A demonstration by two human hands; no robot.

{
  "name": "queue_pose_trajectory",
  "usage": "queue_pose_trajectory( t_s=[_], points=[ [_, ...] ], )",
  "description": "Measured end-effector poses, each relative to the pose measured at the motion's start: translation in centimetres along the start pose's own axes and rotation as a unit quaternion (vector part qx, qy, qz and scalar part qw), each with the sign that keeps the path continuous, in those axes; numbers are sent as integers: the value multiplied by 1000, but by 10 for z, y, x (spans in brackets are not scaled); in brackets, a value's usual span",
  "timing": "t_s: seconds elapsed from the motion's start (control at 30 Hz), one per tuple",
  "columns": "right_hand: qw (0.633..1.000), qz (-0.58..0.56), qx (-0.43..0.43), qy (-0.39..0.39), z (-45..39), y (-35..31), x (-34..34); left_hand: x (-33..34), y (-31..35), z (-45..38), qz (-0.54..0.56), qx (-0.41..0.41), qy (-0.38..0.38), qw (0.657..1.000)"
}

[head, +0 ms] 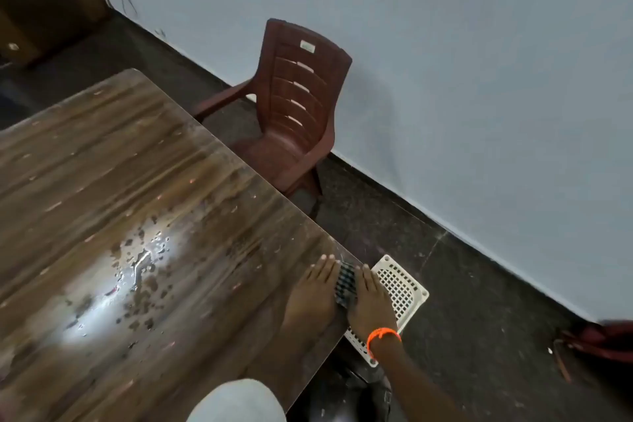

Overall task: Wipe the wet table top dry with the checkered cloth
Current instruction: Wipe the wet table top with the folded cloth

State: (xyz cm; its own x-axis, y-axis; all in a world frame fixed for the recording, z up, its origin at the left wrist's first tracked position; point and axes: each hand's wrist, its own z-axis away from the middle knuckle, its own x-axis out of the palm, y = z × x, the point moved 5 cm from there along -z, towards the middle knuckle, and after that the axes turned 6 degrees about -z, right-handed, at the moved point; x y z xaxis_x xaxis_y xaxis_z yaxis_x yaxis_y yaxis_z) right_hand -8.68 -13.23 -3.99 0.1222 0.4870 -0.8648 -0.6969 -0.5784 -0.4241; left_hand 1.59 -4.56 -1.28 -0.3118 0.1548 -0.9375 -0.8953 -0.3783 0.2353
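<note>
The brown wood-grain table top (pixel 144 188) is wet, with streaks across it and beads of water (pixel 140 271) shining left of centre. A dark checkered cloth (pixel 346 284) lies bunched at the table's right edge. My left hand (pixel 315 288) lies flat, fingers together, pressing on the cloth's left side. My right hand (pixel 371 298), with an orange band at the wrist, presses on its right side at the table's edge. Only a narrow strip of cloth shows between the two hands.
A white perforated plastic piece (pixel 400 288) sits on the dark floor just below the table edge by my right hand. A brown plastic chair (pixel 298 103) stands by the pale wall. Another dark red object (pixel 603 339) is at far right.
</note>
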Motion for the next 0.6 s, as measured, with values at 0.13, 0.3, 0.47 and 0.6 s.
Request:
queue_pose_trajectory(
  t_s=[0.13, 0.3, 0.47, 0.6],
  points=[
    [999, 1, 40, 19, 17, 14, 33, 32, 15, -8, -14, 28, -39, 999],
    [999, 18, 31, 30, 29, 13, 44, 59, 13, -5, -41, 51, -58, 996],
    [998, 24, 34, 41, 20, 18, 44, 50, 16, -21, -43, 53, -38, 997],
    [998, 8, 44, 55, -6, 23, 39, 47, 13, -49, -68, 69, -39, 995]
  ],
)
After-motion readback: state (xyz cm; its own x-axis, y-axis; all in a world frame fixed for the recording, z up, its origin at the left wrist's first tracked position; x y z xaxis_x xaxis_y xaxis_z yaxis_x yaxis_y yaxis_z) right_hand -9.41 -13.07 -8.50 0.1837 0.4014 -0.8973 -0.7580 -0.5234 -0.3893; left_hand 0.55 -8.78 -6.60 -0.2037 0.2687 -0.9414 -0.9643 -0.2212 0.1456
